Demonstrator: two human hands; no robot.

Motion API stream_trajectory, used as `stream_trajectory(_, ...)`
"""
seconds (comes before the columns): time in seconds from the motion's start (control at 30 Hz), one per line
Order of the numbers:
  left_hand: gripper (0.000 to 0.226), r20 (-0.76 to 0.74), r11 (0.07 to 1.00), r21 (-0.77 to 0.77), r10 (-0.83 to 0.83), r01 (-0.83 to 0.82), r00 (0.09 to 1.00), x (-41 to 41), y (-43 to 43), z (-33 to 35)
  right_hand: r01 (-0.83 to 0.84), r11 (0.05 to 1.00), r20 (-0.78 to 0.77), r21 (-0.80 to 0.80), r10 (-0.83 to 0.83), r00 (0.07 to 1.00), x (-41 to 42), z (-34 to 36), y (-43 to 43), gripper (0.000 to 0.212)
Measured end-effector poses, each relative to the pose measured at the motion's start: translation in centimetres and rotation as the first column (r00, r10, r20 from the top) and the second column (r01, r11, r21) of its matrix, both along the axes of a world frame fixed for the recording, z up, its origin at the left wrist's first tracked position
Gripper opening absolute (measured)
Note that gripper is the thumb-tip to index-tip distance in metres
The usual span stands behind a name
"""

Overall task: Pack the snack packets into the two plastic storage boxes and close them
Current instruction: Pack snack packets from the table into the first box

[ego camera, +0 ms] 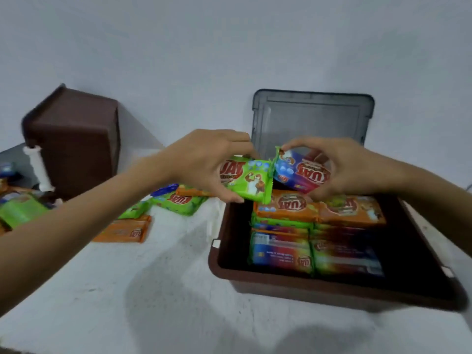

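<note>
Nearest us on the bench (127, 290) sits the open brown storage box (255, 275), partly filled with stacked packets, orange ones (286, 208) on top. Above its far left corner our left hand (204, 159) grips a green snack packet (251, 182) across its width, thumb below and fingers (237, 136) above. Our right hand (352, 167) holds a blue-purple packet (298, 172) likewise, and the two crimped ends almost touch. We judge them light, glossy and slippery, with contents that probably crush, so a gentle hold across the width suits better than the flimsy end seal. Further left lie loose packets (178, 200). Behind, the grey lid (311, 118) stands upright and the second brown box (74, 139) is blurred.
</note>
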State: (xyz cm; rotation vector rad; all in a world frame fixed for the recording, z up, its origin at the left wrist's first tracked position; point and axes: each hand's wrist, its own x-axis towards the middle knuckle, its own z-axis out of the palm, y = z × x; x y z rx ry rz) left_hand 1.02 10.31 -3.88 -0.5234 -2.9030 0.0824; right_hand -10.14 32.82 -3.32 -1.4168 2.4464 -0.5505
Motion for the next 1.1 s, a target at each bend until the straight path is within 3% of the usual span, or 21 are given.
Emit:
stream_trajectory(0.13,0.070,0.087,0.994,0.075,-0.084,0.078,0.993,-0.9,4.2,-2.7,0.046,0.995,0.039,0.088,-0.050,0.998,0.2,-2.2,4.6,0.081)
stream_trajectory(0.23,0.073,0.088,0.989,0.003,-0.149,0.149,0.985,-1.5,7.1,-5.2,0.049,0.985,0.063,0.167,-0.061,0.996,0.3,-4.4,7.0,0.084)
stream_trajectory(0.33,0.075,0.285,0.986,-0.149,-0.034,0.080,0.958,-2.0,9.3,-6.8,0.075,0.955,-0.003,0.288,-0.078,0.997,1.0,-6.3,8.3,0.090)
stream_trajectory(0.4,0.072,0.347,0.987,-0.154,0.009,0.048,0.938,-2.0,10.0,-7.8,0.078,0.932,-0.101,0.355,-0.045,0.994,1.5,-7.2,8.4,0.090)
stream_trajectory(0.57,0.066,0.219,0.969,-0.224,-0.056,0.106,0.974,-1.6,10.1,-10.3,0.054,0.905,-0.263,0.423,0.065,0.963,2.3,-8.6,8.1,0.081)
stream_trajectory(0.7,0.066,0.211,0.963,-0.246,-0.057,0.109,0.976,-1.4,9.8,-10.3,0.055,0.883,-0.336,0.467,0.119,0.934,2.5,-8.6,8.0,0.077)
stream_trajectory(0.93,0.069,0.297,0.975,-0.222,0.065,0.003,0.953,-1.2,10.6,-10.0,0.023,0.868,-0.299,0.496,0.145,0.943,2.4,-8.9,7.6,0.071)
stream_trajectory(1.1,0.068,0.271,0.979,-0.202,0.077,-0.021,0.959,-1.3,10.6,-9.7,0.000,0.847,-0.283,0.532,0.177,0.943,2.3,-9.0,7.6,0.078)
